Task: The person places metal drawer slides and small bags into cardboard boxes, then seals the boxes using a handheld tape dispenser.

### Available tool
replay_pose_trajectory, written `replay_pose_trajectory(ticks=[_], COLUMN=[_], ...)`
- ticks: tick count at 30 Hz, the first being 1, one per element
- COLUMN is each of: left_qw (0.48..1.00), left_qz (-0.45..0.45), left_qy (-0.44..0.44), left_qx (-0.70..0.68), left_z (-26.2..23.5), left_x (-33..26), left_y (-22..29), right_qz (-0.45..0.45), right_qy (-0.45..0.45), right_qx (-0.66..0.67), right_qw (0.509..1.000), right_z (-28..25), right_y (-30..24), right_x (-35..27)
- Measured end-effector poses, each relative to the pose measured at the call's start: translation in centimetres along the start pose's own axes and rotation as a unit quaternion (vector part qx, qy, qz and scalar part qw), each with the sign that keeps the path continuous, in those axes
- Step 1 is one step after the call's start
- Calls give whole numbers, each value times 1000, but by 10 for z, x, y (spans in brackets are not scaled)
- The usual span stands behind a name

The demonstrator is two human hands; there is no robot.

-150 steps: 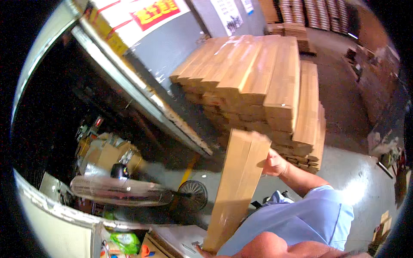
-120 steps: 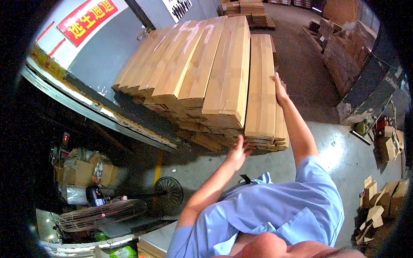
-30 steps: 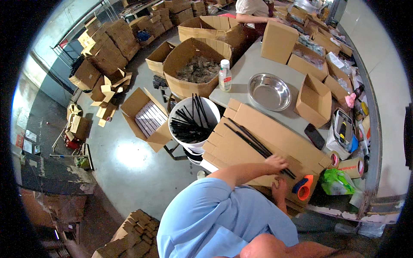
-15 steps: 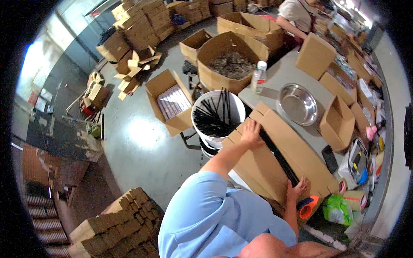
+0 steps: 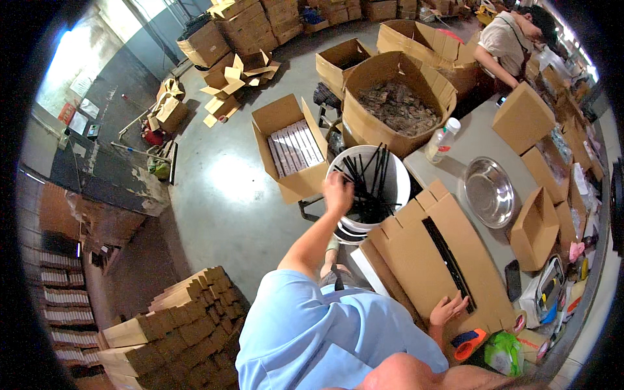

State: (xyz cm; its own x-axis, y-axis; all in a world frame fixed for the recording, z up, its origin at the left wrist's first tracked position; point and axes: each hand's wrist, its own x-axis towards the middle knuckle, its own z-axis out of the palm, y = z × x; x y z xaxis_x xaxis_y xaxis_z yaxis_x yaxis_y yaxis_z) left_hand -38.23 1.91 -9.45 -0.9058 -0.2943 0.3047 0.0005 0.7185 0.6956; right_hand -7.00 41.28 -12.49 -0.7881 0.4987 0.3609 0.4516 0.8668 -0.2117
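My left hand [image 5: 338, 192] reaches over the left rim of a white bucket [image 5: 396, 188] full of thin black sticks [image 5: 372, 188]; its fingers curl around a few of them. My right hand [image 5: 448, 309] lies flat, fingers spread, on the near edge of a flattened cardboard box [image 5: 422, 260] on the grey table [image 5: 478, 146]. A row of black sticks [image 5: 448, 260] lies along the middle of that cardboard, just beyond my right hand.
On the table are a steel bowl [image 5: 489, 192], a plastic bottle [image 5: 441, 142], small folded boxes [image 5: 523, 117], a phone [image 5: 513, 281] and an orange tape dispenser [image 5: 469, 343]. Open cartons [image 5: 294, 144] stand on the floor. Another person [image 5: 513, 39] works at the far end. Stacked flat cardboard [image 5: 175, 325] is behind me.
I turned from the cardboard stack to the table. My left hand moved from the flattened box's edge to the bucket's sticks; my right hand slid back to the cardboard's near edge.
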Motion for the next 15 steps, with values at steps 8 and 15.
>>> replay_pose_trajectory(ticks=[8, 15], left_qw=[898, 898], left_qz=[-350, -396], left_qy=[-208, -181], left_qx=[170, 60], left_z=[-35, 2], left_x=[77, 144], left_y=[-244, -323], right_qz=[47, 160], right_qy=[-6, -124], right_qx=[-10, -63], right_qw=[999, 977], right_z=[60, 55], right_y=[-55, -87], right_x=[-22, -5])
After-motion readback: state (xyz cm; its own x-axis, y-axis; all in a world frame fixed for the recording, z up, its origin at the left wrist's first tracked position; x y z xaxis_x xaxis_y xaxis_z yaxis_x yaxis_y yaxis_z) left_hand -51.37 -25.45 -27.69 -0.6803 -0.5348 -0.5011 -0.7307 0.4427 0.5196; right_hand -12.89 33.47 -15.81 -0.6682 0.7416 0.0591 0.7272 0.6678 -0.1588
